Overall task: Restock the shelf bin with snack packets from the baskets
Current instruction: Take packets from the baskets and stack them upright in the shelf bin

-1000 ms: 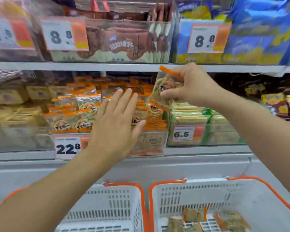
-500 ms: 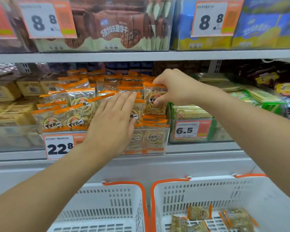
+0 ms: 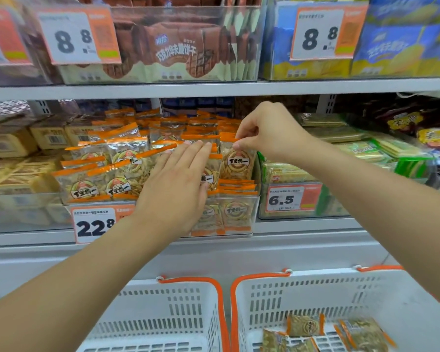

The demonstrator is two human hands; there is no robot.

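- The right hand [image 3: 267,133] is pinching the orange top seal of a snack packet [image 3: 236,162] between thumb and fingertips; it is standing the packet upright at the right front corner of the shelf bin [image 3: 241,217], presumably so that the printed face is showing outward.
- The left hand [image 3: 174,185] is lying flat with straight fingers, grasping nothing; it is pressing against the packets in the middle of the bin, apparently keeping the row [image 3: 104,174] from toppling into the gap that the new packet is filling.
- The bin is a clear tray sitting on the middle shelf [image 3: 302,226], with its front wall at the shelf's front edge; it is already looking nearly full, with packets leaning in overlapping ranks from the back wall to the front.
- A price tag [image 3: 93,226] reading 22.8 is hanging at the bin's left front corner, partly covered by the left forearm.
- Two white baskets with orange rims are standing side by side below the shelf; the right basket [image 3: 341,293] is holding a few remaining packets [image 3: 304,326] near its front edge; the left basket [image 3: 188,301] is showing no packets in its visible part.
- Judged from this, the restocking is well advanced; the packets left in the right basket are awaiting transfer.
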